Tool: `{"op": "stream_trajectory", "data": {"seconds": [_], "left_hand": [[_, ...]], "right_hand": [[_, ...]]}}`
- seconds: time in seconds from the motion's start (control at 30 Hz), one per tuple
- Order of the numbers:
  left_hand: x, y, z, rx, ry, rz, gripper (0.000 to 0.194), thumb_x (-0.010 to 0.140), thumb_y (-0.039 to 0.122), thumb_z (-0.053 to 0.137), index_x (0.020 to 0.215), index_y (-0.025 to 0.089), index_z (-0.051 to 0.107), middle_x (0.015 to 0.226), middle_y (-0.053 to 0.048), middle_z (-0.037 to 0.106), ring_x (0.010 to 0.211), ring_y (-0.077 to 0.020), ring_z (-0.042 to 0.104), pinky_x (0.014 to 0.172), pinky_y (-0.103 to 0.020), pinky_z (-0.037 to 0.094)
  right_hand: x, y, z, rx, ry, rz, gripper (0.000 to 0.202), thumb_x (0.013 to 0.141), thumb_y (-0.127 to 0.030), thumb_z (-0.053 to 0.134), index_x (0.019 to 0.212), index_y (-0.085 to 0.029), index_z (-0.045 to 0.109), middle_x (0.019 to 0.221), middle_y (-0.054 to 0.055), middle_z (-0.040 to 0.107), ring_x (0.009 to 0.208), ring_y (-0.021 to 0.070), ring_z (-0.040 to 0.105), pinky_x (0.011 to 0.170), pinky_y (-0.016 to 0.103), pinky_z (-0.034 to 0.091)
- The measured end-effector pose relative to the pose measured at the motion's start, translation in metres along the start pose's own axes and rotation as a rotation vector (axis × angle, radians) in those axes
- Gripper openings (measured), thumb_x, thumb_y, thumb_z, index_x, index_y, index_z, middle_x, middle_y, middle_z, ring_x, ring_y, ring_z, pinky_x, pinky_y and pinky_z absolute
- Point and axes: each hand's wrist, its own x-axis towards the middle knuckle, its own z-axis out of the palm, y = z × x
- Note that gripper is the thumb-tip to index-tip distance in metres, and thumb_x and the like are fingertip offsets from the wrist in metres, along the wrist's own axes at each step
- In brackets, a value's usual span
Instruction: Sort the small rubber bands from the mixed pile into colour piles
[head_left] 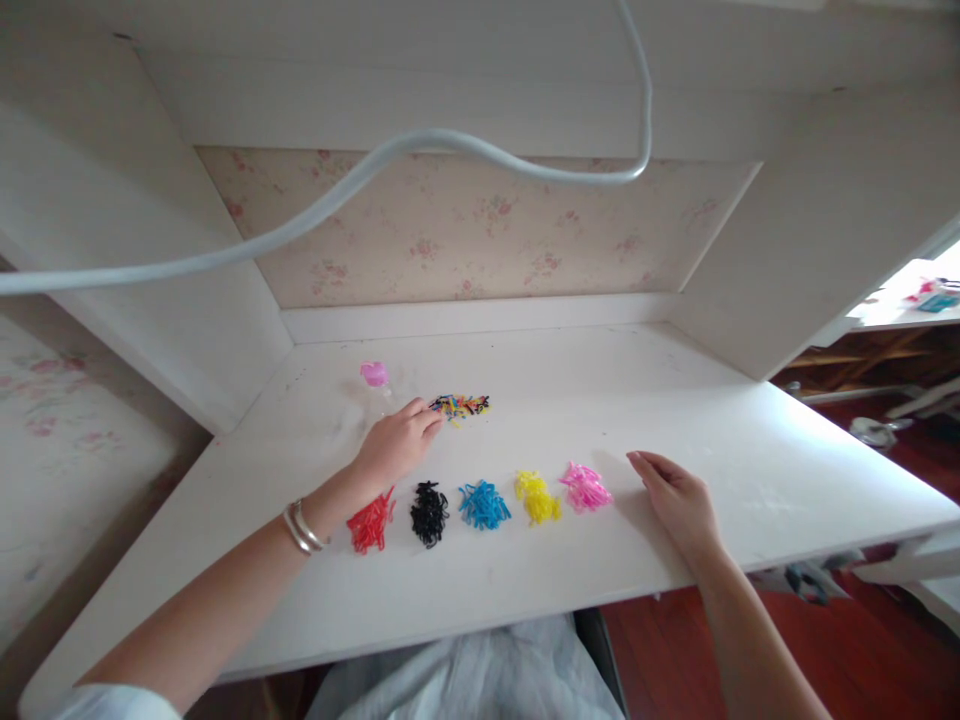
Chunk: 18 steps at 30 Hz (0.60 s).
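Note:
My left hand [397, 437] reaches to the left edge of a mixed multicoloured pile [466, 405] of small bands; its fingers are bent together, and what they grip, if anything, is too small to name. Nearer me lie separate piles of red [370, 521], black [430, 514], blue [484, 505], yellow [538, 498] and pink bands [586, 487]. To the right of the pink pile, my right hand [679, 500] rests on the white table with thumb and fingers closed together; anything between them is hidden.
A pink object [374, 374] with a clear part stands behind my left hand. White panels enclose the table [555, 570] at both sides. A thick white cable [450, 140] crosses above. Other things lie on a shelf at the far right.

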Motion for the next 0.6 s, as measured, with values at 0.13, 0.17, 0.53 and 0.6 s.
{"op": "stream_trajectory", "data": {"seconds": [0.13,0.17,0.53,0.6], "left_hand": [[-0.034,0.002,-0.008,-0.203,0.022,0.04,0.028,0.093,0.032,0.041,0.096,0.025,0.067,0.09,-0.002,0.058,0.079,-0.0117,0.058,0.075,-0.023,0.044],[-0.043,0.003,-0.008,-0.253,0.024,0.038,0.028,0.092,0.033,0.041,0.096,0.025,0.068,0.088,-0.002,0.058,0.076,-0.0115,0.058,0.074,-0.023,0.044],[-0.087,0.012,0.014,-0.285,-0.033,-0.025,0.029,0.091,0.034,0.043,0.092,0.027,0.071,0.081,-0.002,0.057,0.067,-0.0101,0.056,0.067,-0.022,0.044],[-0.088,0.012,0.012,-0.307,-0.027,-0.028,0.029,0.092,0.032,0.042,0.094,0.026,0.071,0.081,-0.002,0.057,0.069,-0.0103,0.056,0.069,-0.022,0.044]], "right_hand": [[0.0,-0.002,0.0,-0.01,-0.011,0.004,0.044,0.072,-0.053,0.058,0.093,-0.018,0.073,0.095,0.008,0.072,0.092,0.0247,0.063,0.077,0.031,0.046],[-0.001,-0.002,0.0,-0.015,-0.015,0.006,0.044,0.072,-0.054,0.058,0.093,-0.018,0.073,0.095,0.008,0.072,0.092,0.0248,0.063,0.077,0.031,0.046],[-0.001,-0.005,0.001,-0.059,-0.028,0.014,0.043,0.072,-0.053,0.057,0.093,-0.018,0.073,0.096,0.007,0.072,0.094,0.0251,0.063,0.078,0.031,0.046],[-0.002,-0.005,0.001,-0.059,-0.03,0.012,0.043,0.072,-0.053,0.057,0.093,-0.018,0.073,0.096,0.007,0.072,0.094,0.0254,0.063,0.078,0.031,0.046]]}}
